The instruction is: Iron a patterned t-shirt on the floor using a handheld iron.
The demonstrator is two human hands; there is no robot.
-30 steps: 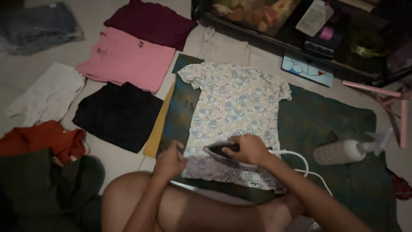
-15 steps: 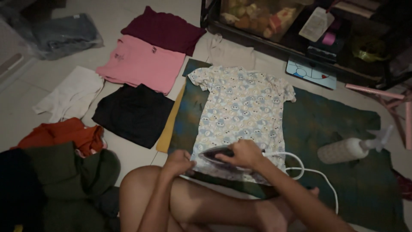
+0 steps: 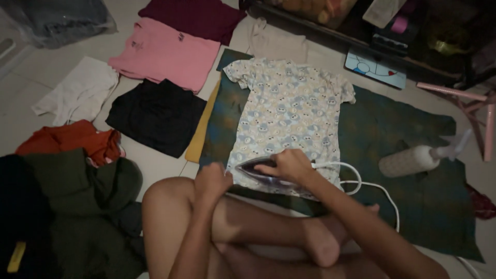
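Observation:
A small patterned white shirt (image 3: 289, 108) lies flat on a dark green cloth (image 3: 408, 150) spread on the floor. My right hand (image 3: 289, 164) grips the handle of a clothes iron (image 3: 258, 171) resting on the shirt's lower hem. My left hand (image 3: 213, 181) holds the hem's left corner, fingers closed on the fabric. The iron's white cord (image 3: 361, 183) loops off to the right. My crossed bare legs (image 3: 248, 227) fill the foreground.
Folded clothes lie at left: pink (image 3: 165, 51), maroon (image 3: 194, 15), black (image 3: 155, 113), white (image 3: 77, 93), orange (image 3: 72, 139), plus a dark green heap (image 3: 72, 206). A white spray bottle (image 3: 418, 157) lies at right. A low dark shelf (image 3: 392, 36) stands behind.
The view has shifted closer. The iron and my right hand stay on the shirt's lower hem, sliding slightly left; my left hand keeps hold of the hem.

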